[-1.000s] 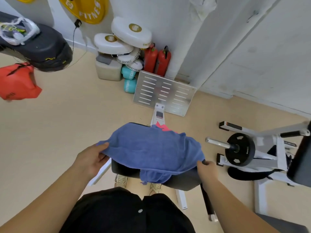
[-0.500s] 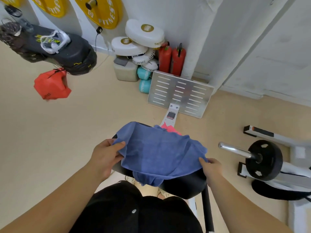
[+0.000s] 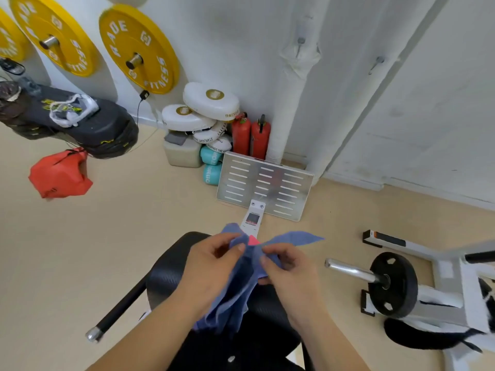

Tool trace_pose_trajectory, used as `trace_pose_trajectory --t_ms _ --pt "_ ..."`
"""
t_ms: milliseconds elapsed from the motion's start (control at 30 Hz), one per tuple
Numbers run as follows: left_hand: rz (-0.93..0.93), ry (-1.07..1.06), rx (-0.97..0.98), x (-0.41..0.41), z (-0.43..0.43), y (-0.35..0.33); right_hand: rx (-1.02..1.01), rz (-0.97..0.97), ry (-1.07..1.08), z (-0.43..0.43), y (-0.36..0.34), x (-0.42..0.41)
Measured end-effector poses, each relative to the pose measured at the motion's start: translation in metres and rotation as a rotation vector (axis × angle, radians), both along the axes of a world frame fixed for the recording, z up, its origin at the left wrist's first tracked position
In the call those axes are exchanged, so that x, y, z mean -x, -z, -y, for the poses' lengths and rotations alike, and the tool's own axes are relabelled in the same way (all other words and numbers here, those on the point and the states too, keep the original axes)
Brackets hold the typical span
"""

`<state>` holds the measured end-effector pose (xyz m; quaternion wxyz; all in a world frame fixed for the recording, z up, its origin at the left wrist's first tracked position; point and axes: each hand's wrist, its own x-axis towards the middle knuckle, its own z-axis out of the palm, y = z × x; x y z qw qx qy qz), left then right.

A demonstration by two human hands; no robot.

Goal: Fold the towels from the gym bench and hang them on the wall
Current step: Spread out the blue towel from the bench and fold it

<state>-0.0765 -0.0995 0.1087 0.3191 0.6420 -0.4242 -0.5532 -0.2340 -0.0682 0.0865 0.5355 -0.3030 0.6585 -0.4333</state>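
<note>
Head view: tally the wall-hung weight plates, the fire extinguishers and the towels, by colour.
yellow weight plates: 3, one cut by the left edge
red fire extinguishers: 2
blue towel: 1
pink towel, mostly hidden: 1
Total: 7

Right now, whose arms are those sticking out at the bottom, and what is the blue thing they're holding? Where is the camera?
The camera sits on a person's head and looks down, so the arms you see are that person's own. There is only this one view. The left hand and the right hand both pinch a blue towel, bunched between them above a black gym bench. Something pink peeks out behind the towel; I can't tell what it is. By the wall are yellow weight plates and two red fire extinguishers. Higher up, metal pegs stick out of the wall.
</note>
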Motion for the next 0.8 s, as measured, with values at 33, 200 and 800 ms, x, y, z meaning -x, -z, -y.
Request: trace_pose_trajectory --t_ms 33,200,800 --pt "-0.024 0.044 0.038 0.008 -0.002 -0.005 0.021 0.033 -0.054 0.000 -0.009 -0.004" --pt "-0.122 0.116 0.142 0.012 0.002 -0.026 0.114 0.197 -0.151 -0.001 -0.041 0.005" --pt "-0.357 0.101 0.057 0.004 -0.003 -0.043 0.720 -0.784 -0.288 0.011 -0.039 0.010"
